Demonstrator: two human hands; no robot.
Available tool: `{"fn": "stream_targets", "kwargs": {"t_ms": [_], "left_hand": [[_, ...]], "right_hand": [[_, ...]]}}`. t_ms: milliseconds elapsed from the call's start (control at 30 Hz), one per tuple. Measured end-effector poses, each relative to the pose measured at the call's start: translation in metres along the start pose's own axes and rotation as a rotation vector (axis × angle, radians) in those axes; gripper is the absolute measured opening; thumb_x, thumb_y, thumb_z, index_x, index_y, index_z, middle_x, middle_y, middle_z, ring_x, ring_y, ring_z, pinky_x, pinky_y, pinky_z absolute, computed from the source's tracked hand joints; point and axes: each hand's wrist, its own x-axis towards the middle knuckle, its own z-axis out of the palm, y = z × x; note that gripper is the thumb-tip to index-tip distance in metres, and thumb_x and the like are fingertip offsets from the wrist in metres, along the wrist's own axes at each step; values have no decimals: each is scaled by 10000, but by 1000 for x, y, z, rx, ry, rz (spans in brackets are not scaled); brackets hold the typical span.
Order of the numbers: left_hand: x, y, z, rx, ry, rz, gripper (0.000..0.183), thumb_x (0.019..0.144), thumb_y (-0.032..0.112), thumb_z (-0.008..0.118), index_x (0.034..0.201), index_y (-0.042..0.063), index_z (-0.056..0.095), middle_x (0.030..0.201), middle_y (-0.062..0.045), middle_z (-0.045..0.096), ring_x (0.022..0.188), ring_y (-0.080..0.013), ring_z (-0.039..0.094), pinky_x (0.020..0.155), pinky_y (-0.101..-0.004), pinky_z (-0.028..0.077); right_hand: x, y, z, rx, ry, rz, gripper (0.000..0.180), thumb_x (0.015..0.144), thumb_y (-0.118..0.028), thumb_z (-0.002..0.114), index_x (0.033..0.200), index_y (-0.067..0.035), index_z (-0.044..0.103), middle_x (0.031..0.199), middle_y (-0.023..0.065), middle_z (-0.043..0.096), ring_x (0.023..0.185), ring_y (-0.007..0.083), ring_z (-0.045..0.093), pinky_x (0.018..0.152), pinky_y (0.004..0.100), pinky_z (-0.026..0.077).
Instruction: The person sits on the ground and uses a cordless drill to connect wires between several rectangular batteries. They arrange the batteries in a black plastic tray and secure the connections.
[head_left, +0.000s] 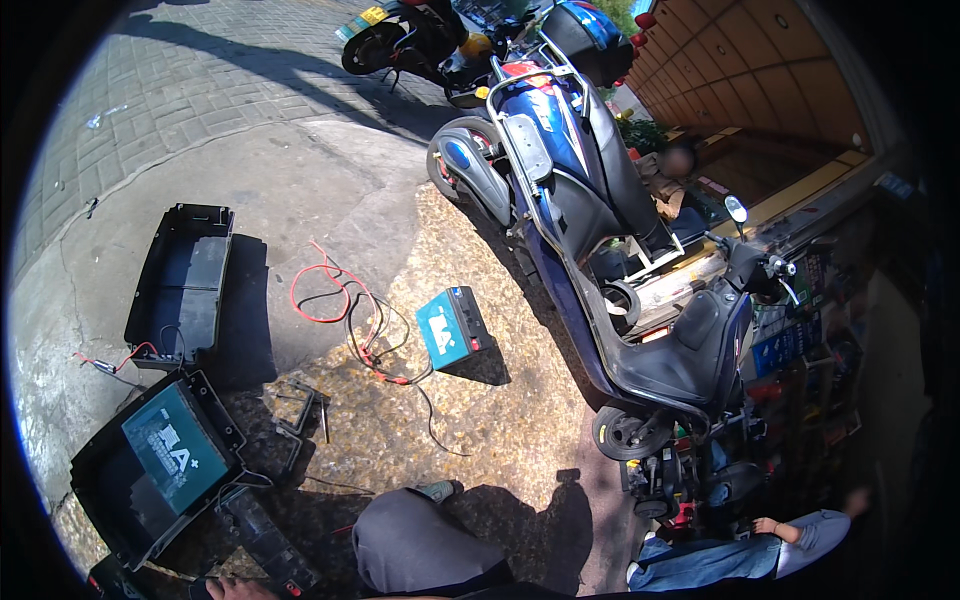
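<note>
My left hand (238, 589) shows only in part at the bottom edge, beside a black object; its grip is hidden. My right hand is out of view. Close to the left hand lies a dark, dusty battery (270, 541) with a red terminal. Beyond it, an open black plastic battery case (97, 480) holds a teal battery (171, 450) at one end. A second black case half (176, 289) lies farther off, with red and black leads (105, 366) near its end. Another teal battery (450, 328) stands on the ground, next to a loose red and black cable (360, 300).
Black brackets or handles (292, 420) and a thin tool (325, 420) lie near the case. A blue electric scooter (592, 210) stands to the right, another scooter (405, 37) behind it. A person in jeans (705, 559) is at lower right; another person (667, 180) sits beyond the scooter.
</note>
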Motion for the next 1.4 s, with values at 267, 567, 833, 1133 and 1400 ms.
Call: {"fn": "stream_targets", "kwargs": {"t_ms": [267,567,833,1133,1400], "left_hand": [[0,2,9,-4,-8,-18,260,864,140,701,1104,41,699,1135,-179,677,944,-332,651,794,-446,557],[-2,4,17,-6,-20,-31,248,859,134,690,1085,33,699,1099,-180,679,924,-327,651,780,-441,551],[-4,5,23,-11,-28,-40,238,855,128,680,1069,26,699,1068,-181,679,906,-323,652,768,-437,545],[-8,6,25,-26,1,-52,228,850,122,670,1050,18,699,1032,-182,681,885,-317,653,755,-432,539],[-12,4,48,-27,-26,-86,219,845,117,660,1033,10,699,1001,-182,682,867,-313,653,743,-428,534]], "right_hand": [[-1,-1,-1,7,0,5,995,709,-448,780,1454,68,368,1442,367,410,1336,506,448,1115,564,387],[-2,-3,-1,7,-1,4,1001,713,-444,782,1463,66,357,1436,361,416,1326,501,457,1105,558,397],[-3,-3,-5,9,-6,6,1006,717,-441,783,1470,64,347,1431,356,421,1317,497,465,1096,552,406],[1,-7,-8,2,-21,-23,1012,721,-437,785,1479,61,336,1426,351,427,1307,492,473,1086,545,416],[0,-1,-14,7,-24,1,1017,725,-434,787,1486,59,326,1421,346,432,1298,488,481,1077,540,425]]}}
